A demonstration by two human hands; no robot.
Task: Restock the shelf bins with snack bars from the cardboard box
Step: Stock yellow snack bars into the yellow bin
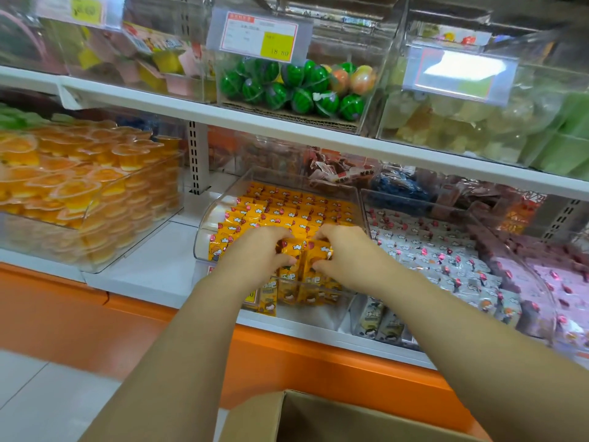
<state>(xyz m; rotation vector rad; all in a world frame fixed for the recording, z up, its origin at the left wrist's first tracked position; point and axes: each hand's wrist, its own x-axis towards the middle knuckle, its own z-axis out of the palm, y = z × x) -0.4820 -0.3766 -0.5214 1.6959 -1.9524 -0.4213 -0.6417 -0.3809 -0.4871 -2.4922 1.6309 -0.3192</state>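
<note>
Reaching forward with both arms over the cardboard box (318, 419), lying open at the bottom edge of view; gripping a bunch of yellow snack bars (304, 255) between the left hand (258, 250) and the right hand (347, 250); curling the fingers of both hands over the tops of the wrappers and pinching from below with the thumbs; holding the bunch upright at the front of the clear bin (208, 218) on the lower shelf (149, 269), touching the packed rows of like yellow bars behind it; showing more of the same bars through the bin's front wall, under the hands; working just left of a neighbouring bin of white-wrapped bars (430, 250); keeping well apart from the orange jelly cups (79, 186) heaped in a bin at the far left; facing, on the shelf above, green watermelon-patterned balls (287, 87) behind a price label (259, 36) bearing a yellow patch; not being able to tell what lies inside the box.
</note>
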